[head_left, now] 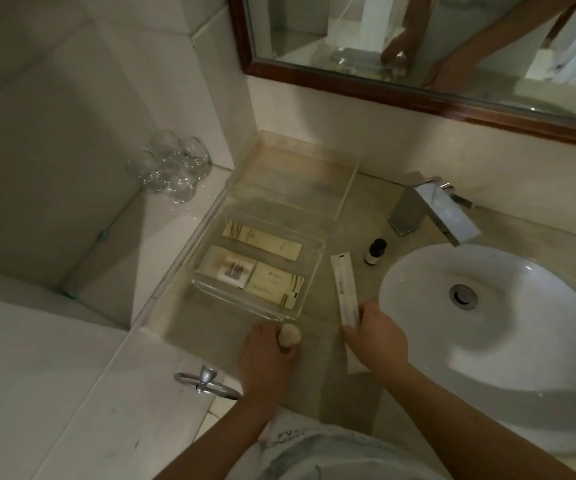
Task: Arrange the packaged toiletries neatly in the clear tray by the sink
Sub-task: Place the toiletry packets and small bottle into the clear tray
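Note:
A clear tray [309, 271] sits on the counter left of the sink. It holds a long cream packet [262, 240] at the back, a white wrapped item [233, 268] at front left and cream packets [276, 284] at front right. Just in front of the tray, my left hand [267, 355] grips a small round beige item [290, 336]. To its right, my right hand [380, 336] pinches the near part of a long white packet [343, 285] that lies on the counter beside the tray.
A small dark bottle [376, 251] stands between the tray and the white basin [494, 341]. A chrome tap [432, 211] overhangs the basin. A second clear tray [349, 188] lies behind the first. Glass tumblers [172, 168] stand on the left ledge. A chrome towel ring [205, 381] hangs below.

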Demonstrator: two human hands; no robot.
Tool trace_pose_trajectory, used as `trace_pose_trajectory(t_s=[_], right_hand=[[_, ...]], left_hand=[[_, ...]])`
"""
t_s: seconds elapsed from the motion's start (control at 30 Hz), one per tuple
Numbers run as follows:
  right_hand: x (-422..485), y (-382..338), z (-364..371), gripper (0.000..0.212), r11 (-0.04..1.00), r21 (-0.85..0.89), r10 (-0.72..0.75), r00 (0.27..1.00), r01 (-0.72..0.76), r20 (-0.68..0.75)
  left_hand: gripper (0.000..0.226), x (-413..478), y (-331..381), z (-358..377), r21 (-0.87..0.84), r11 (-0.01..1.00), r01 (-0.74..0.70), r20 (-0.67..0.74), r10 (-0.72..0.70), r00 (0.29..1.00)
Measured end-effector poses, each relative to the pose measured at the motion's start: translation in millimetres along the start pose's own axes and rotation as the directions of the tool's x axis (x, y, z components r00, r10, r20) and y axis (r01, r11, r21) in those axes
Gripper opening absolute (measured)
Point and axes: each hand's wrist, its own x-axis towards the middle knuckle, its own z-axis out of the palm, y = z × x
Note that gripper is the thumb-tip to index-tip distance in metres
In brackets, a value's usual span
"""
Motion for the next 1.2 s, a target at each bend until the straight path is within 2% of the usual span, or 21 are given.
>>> trace_pose_trajectory(t_s=[0.1,0.23,0.37,0.57,0.8,0.93,1.07,1.2], right_hand=[[-1.9,4.7,1.5,0.021,0.995,0.1,0.026,0.999,-0.029,0.028],[-8.9,9.1,2.4,0.019,0.973,0.229,0.02,1.0,-0.018,-0.009],[-12.2,-5.9,-5.1,0.018,0.958,0.284,-0.058,0.998,0.048,0.027],[-0.6,-44.2,-22.5,0.01,0.935,0.332,-0.17,0.98,0.127,0.104],[22.5,-95.1,-20.5,0.012,0.947,0.235,-0.269,0.942,0.22,0.199],[40.6,-133.5,-9.7,0.013,0.941,0.168,-0.33,0.906,0.293,0.266],[57.4,-159.2,6.9,0.017,0.937,0.047,-0.339,0.872,0.345,0.352],[64.0,-166.9,15.8,0.022,0.907,-0.097,-0.335,0.843,0.409,0.422]], left_hand=[[0.032,-1.4,-3.7,0.2,0.007,0.999,-0.032,-0.014,0.032,0.999],[0.039,-1.3,-3.7,0.4,0.018,0.999,-0.038,-0.031,0.038,0.999],[0.039,1.2,0.7,0.8,0.029,0.998,-0.058,-0.036,0.059,0.998],[0.033,-0.5,-13.4,-11.4,-0.079,0.993,-0.086,-0.013,0.085,0.996],[0.031,6.3,-41.5,-52.9,-0.143,0.984,-0.106,-0.13,0.088,0.988],[0.035,29.8,-40.2,-81.1,-0.2,0.976,-0.081,-0.206,0.039,0.978],[0.041,55.0,-39.4,-102.6,-0.245,0.965,-0.091,-0.206,0.04,0.978],[0.04,88.0,-34.7,-115.6,-0.187,0.976,-0.112,-0.149,0.084,0.985]])
